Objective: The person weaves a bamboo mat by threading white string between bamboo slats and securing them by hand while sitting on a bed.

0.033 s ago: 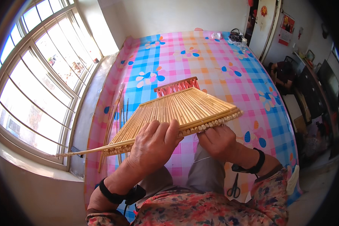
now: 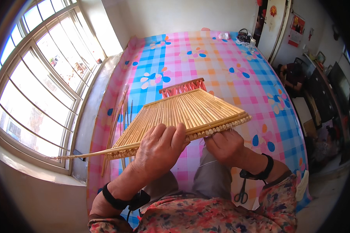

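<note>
A mat of yellow plant stalks (image 2: 179,110), laid side by side and bound, slopes up away from me above my lap. My left hand (image 2: 161,145) is closed over its near edge, thumb towards the middle. Along that edge runs a long thin stalk (image 2: 91,154), its frayed tip sticking out past the left corner. My right hand (image 2: 223,146) is closed just under the near edge, right of the middle, where pale loose fibres show. Its fingertips are partly hidden, so what they grip cannot be told.
Beyond the mat lies a brown bar with pink-red zigzag strips (image 2: 182,87). Loose stalks (image 2: 122,116) lie to the left; black scissors (image 2: 241,194) rest by my right thigh. A checked, flowered sheet (image 2: 206,70) covers the surface. A barred window (image 2: 39,93) stands left; a person (image 2: 293,75) sits far right.
The frayed tip of the long stalk reaches slightly farther left. Both hands keep almost the same hold and place.
</note>
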`<state>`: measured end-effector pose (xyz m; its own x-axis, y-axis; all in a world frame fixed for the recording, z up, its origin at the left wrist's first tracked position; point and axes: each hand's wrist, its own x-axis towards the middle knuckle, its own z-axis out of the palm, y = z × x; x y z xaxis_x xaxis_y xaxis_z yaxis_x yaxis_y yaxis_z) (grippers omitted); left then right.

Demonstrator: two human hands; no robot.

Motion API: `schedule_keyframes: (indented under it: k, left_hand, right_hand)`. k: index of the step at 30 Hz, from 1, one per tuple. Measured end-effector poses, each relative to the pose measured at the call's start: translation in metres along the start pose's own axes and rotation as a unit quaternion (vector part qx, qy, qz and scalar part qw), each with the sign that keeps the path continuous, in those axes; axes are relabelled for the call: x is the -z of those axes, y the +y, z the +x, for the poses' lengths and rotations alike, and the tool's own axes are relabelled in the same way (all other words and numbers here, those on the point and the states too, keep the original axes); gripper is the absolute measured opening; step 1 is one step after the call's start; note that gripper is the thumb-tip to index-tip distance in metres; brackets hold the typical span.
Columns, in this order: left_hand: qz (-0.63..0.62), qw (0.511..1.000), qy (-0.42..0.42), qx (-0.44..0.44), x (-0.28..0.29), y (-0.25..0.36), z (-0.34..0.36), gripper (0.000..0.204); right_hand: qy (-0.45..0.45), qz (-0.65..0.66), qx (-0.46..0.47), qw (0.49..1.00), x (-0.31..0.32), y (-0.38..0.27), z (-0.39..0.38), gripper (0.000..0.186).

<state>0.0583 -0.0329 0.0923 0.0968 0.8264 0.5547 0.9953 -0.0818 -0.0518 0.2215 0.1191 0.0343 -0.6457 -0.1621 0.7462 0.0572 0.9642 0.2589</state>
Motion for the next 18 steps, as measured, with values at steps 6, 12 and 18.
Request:
schedule_keyframes:
  k: [6,12,18]
  left_hand:
    - [-0.008,0.999,0.015,-0.028,-0.006,0.006,-0.005,0.043]
    - [-0.023,0.999,0.028,0.027,0.005,-0.007,-0.007,0.049]
    - [-0.013,0.999,0.032,0.034,0.012,-0.008,-0.006,0.05]
  right_hand:
    - [0.013,0.03,-0.006,0.999,0.0,0.004,-0.012,0.014]
    - [-0.012,-0.027,0.006,1.0,0.002,-0.005,0.014,0.012]
    - [-0.091,-0.051,0.036,0.994,0.016,-0.007,0.039,0.016]
